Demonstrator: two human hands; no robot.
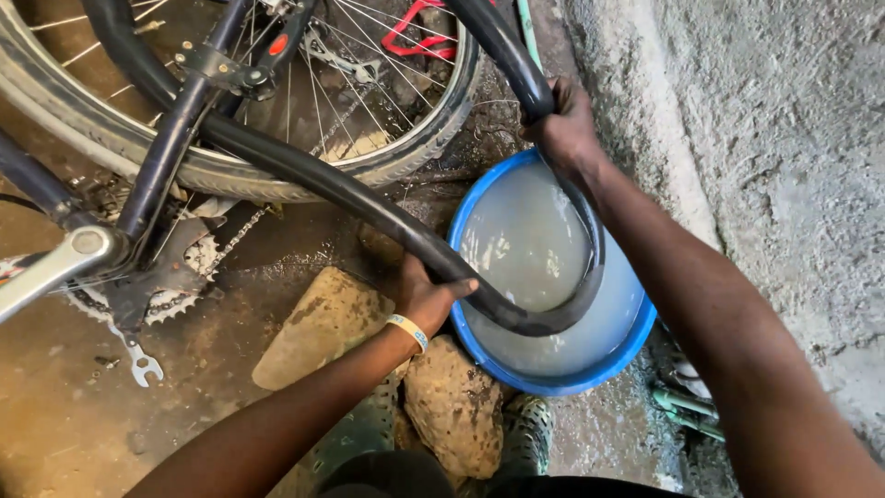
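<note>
Head view: both hands, left hand [426, 297] and right hand [564, 124], dip inner tube [369, 207] inside basin [562, 383] rim.

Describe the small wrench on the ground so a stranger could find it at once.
Start at the bicycle's toothed chainring at the left, below the rear wheel. Just beneath it, on the wet brown ground, lies the wrench. It is short, pale silver metal with a forked open jaw at its lower end, unlike the large brown stones to its right.

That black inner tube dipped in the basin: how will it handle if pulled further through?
The inner tube is probably floppy: it sags in a loop between left hand and right hand. Likely slippery where it dips in the basin's water.
</note>
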